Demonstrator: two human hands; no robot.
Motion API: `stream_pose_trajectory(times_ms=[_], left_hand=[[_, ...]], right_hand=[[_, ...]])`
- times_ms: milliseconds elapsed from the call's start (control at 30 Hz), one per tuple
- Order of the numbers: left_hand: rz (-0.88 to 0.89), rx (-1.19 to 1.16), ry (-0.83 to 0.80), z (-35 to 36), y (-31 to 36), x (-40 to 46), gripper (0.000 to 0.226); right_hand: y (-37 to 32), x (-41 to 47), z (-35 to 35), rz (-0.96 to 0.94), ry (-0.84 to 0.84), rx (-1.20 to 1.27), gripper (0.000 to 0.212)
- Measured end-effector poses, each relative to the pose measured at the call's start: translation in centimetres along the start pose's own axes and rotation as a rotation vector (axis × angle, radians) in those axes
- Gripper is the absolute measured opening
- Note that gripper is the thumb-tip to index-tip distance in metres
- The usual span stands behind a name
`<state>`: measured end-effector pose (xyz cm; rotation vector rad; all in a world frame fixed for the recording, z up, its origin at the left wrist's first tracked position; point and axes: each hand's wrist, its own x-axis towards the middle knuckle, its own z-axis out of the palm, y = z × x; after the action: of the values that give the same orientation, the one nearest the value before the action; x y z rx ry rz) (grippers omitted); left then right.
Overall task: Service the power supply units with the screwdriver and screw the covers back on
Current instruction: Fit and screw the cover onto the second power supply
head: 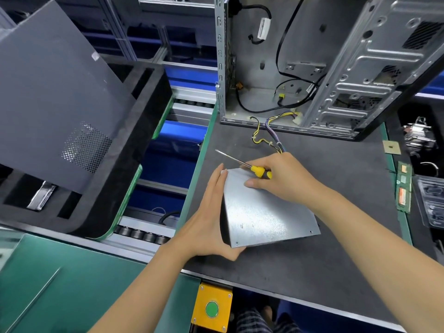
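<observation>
Panel (55, 97): a grey side panel with a perforated patch, leaning tilted over a black foam tray (134, 145) at far left.
Conveyor (165, 169): rollers and blue gaps between the tray and the tabletop.
Button (212, 309): green, in a yellow box on the near edge.
Left hand (209, 219): fingers straight and together, laid flat against the left side of the PSU, thumb under its near corner.
PSU (266, 212): a grey metal box lying on the dark tabletop (312, 267), cover on top, near the middle, between both hands.
Screwdriver (249, 166): yellow-and-black handle, thin shaft pointing up-left past the PSU's far corner.
Right hand (281, 176): fingers curled round the screwdriver handle, resting on the far edge of the PSU.
Wires (271, 138): yellow and purple bundle running from behind the right hand to the case.
Case (336, 68): an open computer chassis standing at the far side of the tabletop, cables inside.
RAM (403, 188): green sticks at the right edge.
</observation>
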<state>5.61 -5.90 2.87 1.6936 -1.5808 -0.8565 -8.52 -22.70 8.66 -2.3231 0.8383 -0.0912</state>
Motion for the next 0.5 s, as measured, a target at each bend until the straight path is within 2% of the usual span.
stream_pose_trajectory(times_ms=[167, 333, 500], left_hand=[[-0.024, -0.043, -0.067, -0.2, 0.3, 0.3, 0.145], [0.022, 0.109, -0.141, -1.2, 0.6, 0.5, 0.147], [0.066, 0.139, -0.072, -1.1, 0.9, -0.2, 0.138]], right_hand=[[0.2, -0.7, -0.1, 0.001, 0.033, 0.020, 0.029], [0.2, -0.9, 0.2, 0.004, 0.041, -0.070, 0.032], [0.2, -0.8, 0.3, 0.018, 0.047, -0.093, 0.032]])
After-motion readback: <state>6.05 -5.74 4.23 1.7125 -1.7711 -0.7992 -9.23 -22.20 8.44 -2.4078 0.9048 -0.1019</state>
